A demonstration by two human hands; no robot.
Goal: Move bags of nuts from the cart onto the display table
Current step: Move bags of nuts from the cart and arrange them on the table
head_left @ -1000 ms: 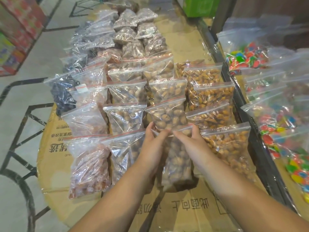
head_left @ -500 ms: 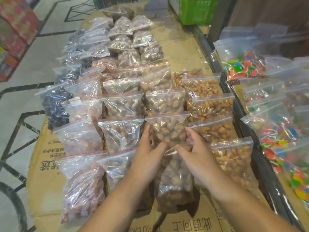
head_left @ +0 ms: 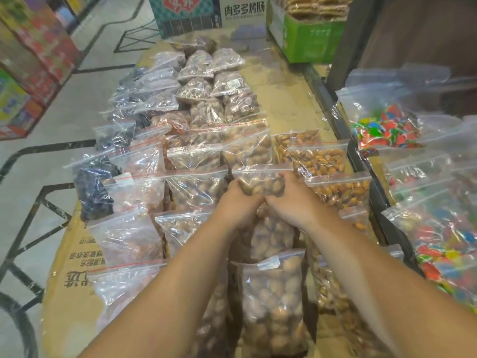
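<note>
Bag of nuts point(head_left: 260, 180) sits mid-row on the surface point(head_left: 281, 109), third column from the left, zip edge pointing away from the person. Left hand point(head_left: 238, 200) and right hand point(head_left: 291, 196) both clamp its lower end, fingers curled closed around the plastic, thumbs nearly touching each other. Bag looks part lifted or being tucked; cannot tell which.

Risks, judged from this layout:
- Rows overlap like shingles. Pushing this bag forward could shove the bag ahead point(head_left: 247, 148) out of line and ripple up the column.
- Grip is on the filled end only; if the zip is not fully sealed, tilting could spill nuts. Seal state not readable here.
- Squeezing hard could crack shells or puncture thin plastic.
- Forearms hang right over the near bag point(head_left: 273, 301) and the neighbours; dragging back could snag one and slide it off the cardboard point(head_left: 74, 254) edge.
- Orange nut bags point(head_left: 338, 189) lie just beside the right hand, close to the dark rail point(head_left: 333, 117); a sideways nudge could tip them toward it.
- Candy bags point(head_left: 384, 127) beyond the rail are well apart, low risk.
</note>
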